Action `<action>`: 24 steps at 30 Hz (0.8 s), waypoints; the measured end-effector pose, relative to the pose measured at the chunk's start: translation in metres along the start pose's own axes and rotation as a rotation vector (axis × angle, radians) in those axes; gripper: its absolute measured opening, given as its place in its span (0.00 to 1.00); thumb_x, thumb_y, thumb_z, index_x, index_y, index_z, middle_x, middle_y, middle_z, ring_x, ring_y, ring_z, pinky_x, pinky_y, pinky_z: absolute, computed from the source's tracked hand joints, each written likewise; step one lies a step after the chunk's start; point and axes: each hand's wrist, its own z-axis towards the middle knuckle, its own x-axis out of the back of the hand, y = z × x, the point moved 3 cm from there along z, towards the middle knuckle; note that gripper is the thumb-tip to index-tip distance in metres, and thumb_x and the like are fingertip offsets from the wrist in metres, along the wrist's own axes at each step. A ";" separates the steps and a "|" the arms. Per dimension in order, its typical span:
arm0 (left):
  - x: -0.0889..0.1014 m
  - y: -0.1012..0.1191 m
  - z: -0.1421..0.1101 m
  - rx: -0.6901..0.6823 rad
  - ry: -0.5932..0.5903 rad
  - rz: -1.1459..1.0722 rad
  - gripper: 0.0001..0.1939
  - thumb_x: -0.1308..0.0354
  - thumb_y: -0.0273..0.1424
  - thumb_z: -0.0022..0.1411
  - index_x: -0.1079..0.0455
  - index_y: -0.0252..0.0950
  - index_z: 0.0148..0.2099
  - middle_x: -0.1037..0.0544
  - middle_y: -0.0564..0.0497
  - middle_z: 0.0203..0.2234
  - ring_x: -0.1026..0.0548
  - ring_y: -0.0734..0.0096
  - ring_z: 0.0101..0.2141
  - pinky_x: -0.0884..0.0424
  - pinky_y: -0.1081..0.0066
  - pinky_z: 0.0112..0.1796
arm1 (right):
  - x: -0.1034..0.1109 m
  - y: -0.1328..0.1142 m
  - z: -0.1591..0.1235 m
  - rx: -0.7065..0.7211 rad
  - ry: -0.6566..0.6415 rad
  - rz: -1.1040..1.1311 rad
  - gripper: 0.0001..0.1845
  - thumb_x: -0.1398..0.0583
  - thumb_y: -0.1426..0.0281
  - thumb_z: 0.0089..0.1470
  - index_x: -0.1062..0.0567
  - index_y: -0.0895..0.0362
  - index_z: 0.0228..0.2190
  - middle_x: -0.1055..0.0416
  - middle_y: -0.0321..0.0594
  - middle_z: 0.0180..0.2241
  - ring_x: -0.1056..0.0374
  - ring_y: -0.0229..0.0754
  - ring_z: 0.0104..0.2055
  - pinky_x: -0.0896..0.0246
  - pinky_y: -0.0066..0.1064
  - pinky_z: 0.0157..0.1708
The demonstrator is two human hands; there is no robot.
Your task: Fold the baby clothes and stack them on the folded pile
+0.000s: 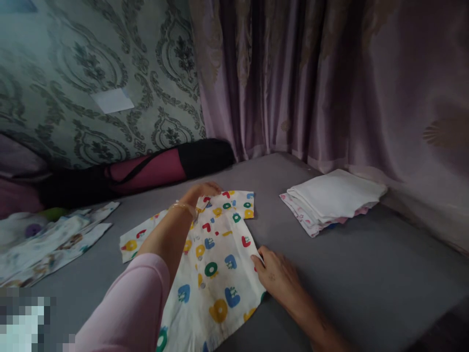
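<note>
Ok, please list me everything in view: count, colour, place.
Printed shirt: 1, white multicoloured, centre
Cloth pile: 1, mostly white, right
Printed clothes: count unclear, white, left
Blurred things: uncountable, white, green, purple, left
Long bag: 1, black and pink, by wall
Wallpaper: 1, green-grey, back left
Panel: 1, white, on wallpaper
Curtain: 1, purple, back right
Surface: 1, grey, underneath
Bracelet: 1, pale, left wrist
Sleeve: 1, pink, left arm
Left hand: 1, shirt's top
Right hand: 1, shirt's edge

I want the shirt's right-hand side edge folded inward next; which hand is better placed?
Probably the right hand: its thumb and fingers are at that edge of the shirt, while the left hand is up near the collar, its forearm across the shirt.
</note>
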 end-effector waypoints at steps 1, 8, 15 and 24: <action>-0.003 -0.001 0.001 -0.016 0.002 0.049 0.03 0.40 0.28 0.48 0.26 0.36 0.29 0.23 0.51 0.24 0.27 0.65 0.31 0.32 0.68 0.38 | -0.001 0.000 -0.001 0.007 0.007 -0.008 0.12 0.50 0.64 0.63 0.29 0.54 0.33 0.23 0.41 0.33 0.27 0.45 0.37 0.51 0.31 0.29; -0.036 -0.015 -0.012 -0.158 0.152 0.412 0.12 0.53 0.32 0.64 0.30 0.36 0.44 0.27 0.43 0.44 0.36 0.55 0.51 0.48 0.55 0.54 | -0.007 0.003 -0.006 0.022 0.070 -0.048 0.11 0.49 0.63 0.63 0.29 0.54 0.37 0.23 0.41 0.37 0.27 0.47 0.40 0.47 0.32 0.31; -0.045 0.018 -0.030 -0.225 0.275 0.659 0.17 0.56 0.30 0.67 0.36 0.29 0.53 0.34 0.31 0.53 0.41 0.48 0.55 0.50 0.50 0.55 | -0.003 0.001 -0.007 0.023 0.045 -0.048 0.11 0.49 0.64 0.63 0.28 0.55 0.39 0.23 0.44 0.38 0.28 0.49 0.41 0.46 0.33 0.33; -0.125 0.086 -0.036 -0.133 0.099 0.432 0.29 0.44 0.50 0.58 0.32 0.30 0.50 0.28 0.33 0.49 0.28 0.50 0.48 0.33 0.65 0.46 | 0.011 0.000 -0.004 0.010 -0.047 0.079 0.12 0.47 0.62 0.61 0.28 0.54 0.34 0.24 0.42 0.34 0.28 0.45 0.36 0.51 0.30 0.29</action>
